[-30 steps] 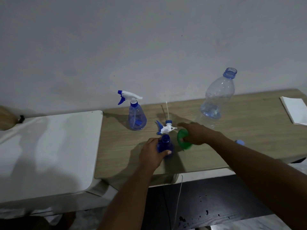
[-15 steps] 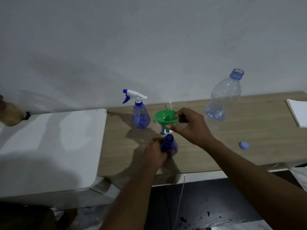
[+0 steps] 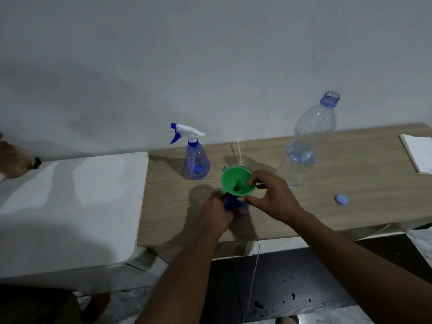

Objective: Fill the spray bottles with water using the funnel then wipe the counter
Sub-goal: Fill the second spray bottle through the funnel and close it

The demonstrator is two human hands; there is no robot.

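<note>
A green funnel (image 3: 237, 182) sits with its spout in the neck of a small blue spray bottle (image 3: 230, 204) near the counter's front middle. My left hand (image 3: 216, 212) grips that bottle's body. My right hand (image 3: 268, 196) pinches the funnel's rim from the right. Behind the funnel, the bottle's removed spray head, mostly hidden, shows its white tube (image 3: 239, 150). A second spray bottle (image 3: 195, 157) with its white and blue trigger head on stands at the back left of the wooden counter (image 3: 327, 183). A large clear water bottle (image 3: 311, 134), uncapped, stands at the back right with a little water in it.
A blue cap (image 3: 341, 199) lies on the counter right of my hands. Folded white paper (image 3: 418, 153) lies at the far right edge. A white surface (image 3: 70, 206) adjoins the counter on the left. A thin white cord (image 3: 253, 272) hangs below the counter's front edge.
My right hand picked the funnel off the counter, lifted it and set its spout down into the small bottle's neck. My left hand kept hold of the bottle.
</note>
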